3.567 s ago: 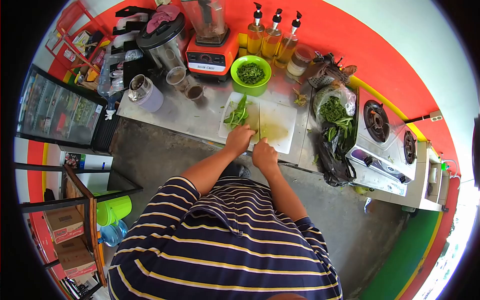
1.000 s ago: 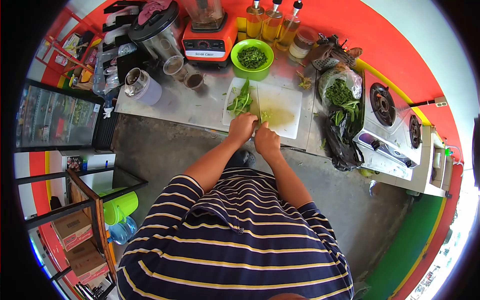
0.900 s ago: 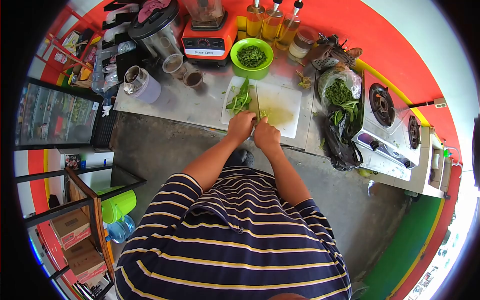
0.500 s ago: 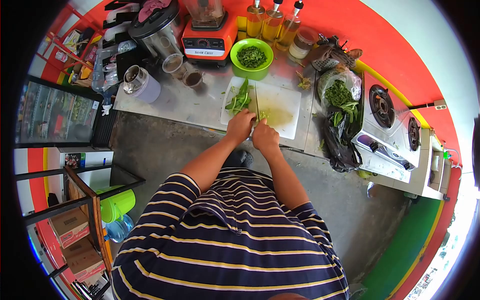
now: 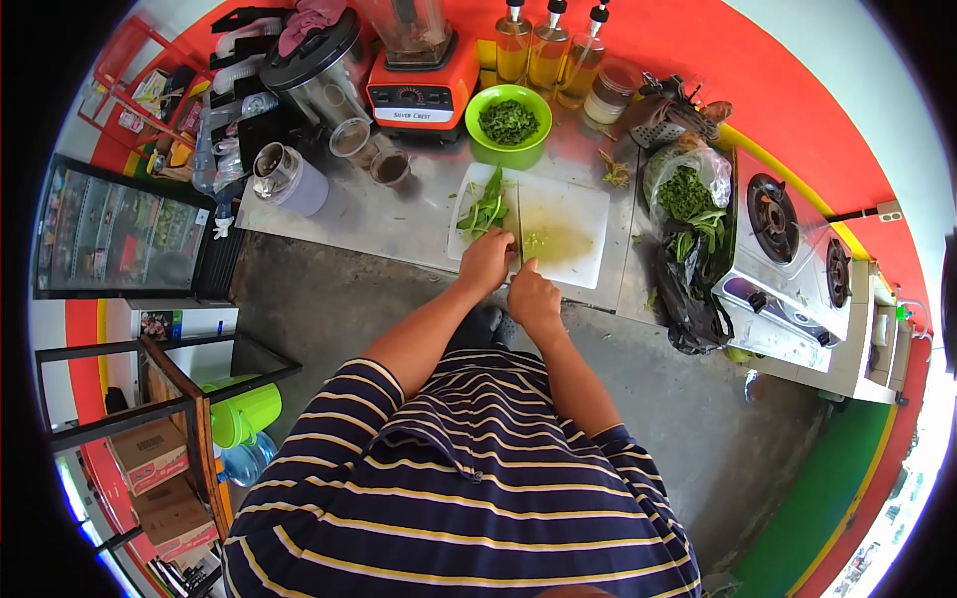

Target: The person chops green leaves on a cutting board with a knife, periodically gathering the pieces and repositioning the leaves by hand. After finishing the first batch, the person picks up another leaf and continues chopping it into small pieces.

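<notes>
On the white cutting board (image 5: 578, 204), my left hand (image 5: 486, 261) is closed over the near end of a bunch of leafy greens (image 5: 485, 211). Its fingers sit right beside the blade. My right hand (image 5: 535, 299) grips a knife (image 5: 519, 221), seen almost edge-on and pointing away from me. The handle is mostly hidden by the fingers. Small chopped green pieces (image 5: 533, 241) lie to the right of the blade, over a greenish wet stain. Beyond the board stands a green bowl (image 5: 508, 149) of chopped greens.
A red blender (image 5: 421, 90), oil bottles (image 5: 548, 55) and a lidded jar (image 5: 610, 95) line the wall. Two plastic cups (image 5: 391, 169) stand left. To the right are bagged greens (image 5: 688, 194), a black plastic bag (image 5: 693, 309) and a gas stove (image 5: 788, 254).
The whole view has shifted slightly. My right hand and the knife have drawn a little toward me relative to the board. My left hand keeps its place on the greens.
</notes>
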Demonstrator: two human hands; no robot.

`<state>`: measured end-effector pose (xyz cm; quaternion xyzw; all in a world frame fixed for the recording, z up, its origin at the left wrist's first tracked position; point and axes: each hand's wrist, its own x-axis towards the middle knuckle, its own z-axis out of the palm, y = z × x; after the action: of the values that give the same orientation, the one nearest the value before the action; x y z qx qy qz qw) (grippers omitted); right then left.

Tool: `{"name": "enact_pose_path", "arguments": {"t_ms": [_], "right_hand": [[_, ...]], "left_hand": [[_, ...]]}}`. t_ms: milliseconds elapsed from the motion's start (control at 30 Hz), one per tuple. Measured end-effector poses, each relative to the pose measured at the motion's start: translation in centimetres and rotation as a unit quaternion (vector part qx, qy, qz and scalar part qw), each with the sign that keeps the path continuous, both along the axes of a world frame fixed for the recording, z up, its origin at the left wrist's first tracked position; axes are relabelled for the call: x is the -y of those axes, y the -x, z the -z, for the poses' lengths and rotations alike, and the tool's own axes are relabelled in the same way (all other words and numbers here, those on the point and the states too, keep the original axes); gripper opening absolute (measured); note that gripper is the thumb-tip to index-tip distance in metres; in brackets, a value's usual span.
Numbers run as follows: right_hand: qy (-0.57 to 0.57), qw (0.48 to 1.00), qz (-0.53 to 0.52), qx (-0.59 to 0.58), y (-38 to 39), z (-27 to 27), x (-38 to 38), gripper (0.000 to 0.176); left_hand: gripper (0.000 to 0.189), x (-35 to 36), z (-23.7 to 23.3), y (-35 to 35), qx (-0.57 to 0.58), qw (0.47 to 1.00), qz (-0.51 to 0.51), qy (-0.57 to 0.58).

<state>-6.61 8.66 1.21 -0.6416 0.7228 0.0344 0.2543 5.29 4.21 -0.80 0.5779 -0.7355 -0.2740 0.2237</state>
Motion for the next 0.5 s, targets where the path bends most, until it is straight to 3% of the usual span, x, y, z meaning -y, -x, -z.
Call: {"name": "enact_pose_path", "arguments": {"t_ms": [500], "right_hand": [[0.01, 0.999, -0.026, 0.02, 0.6, -0.2, 0.7, 0.032]], "left_hand": [[0.006, -0.5, 0.8, -0.1, -0.07, 0.997, -0.011, 0.01]]}}
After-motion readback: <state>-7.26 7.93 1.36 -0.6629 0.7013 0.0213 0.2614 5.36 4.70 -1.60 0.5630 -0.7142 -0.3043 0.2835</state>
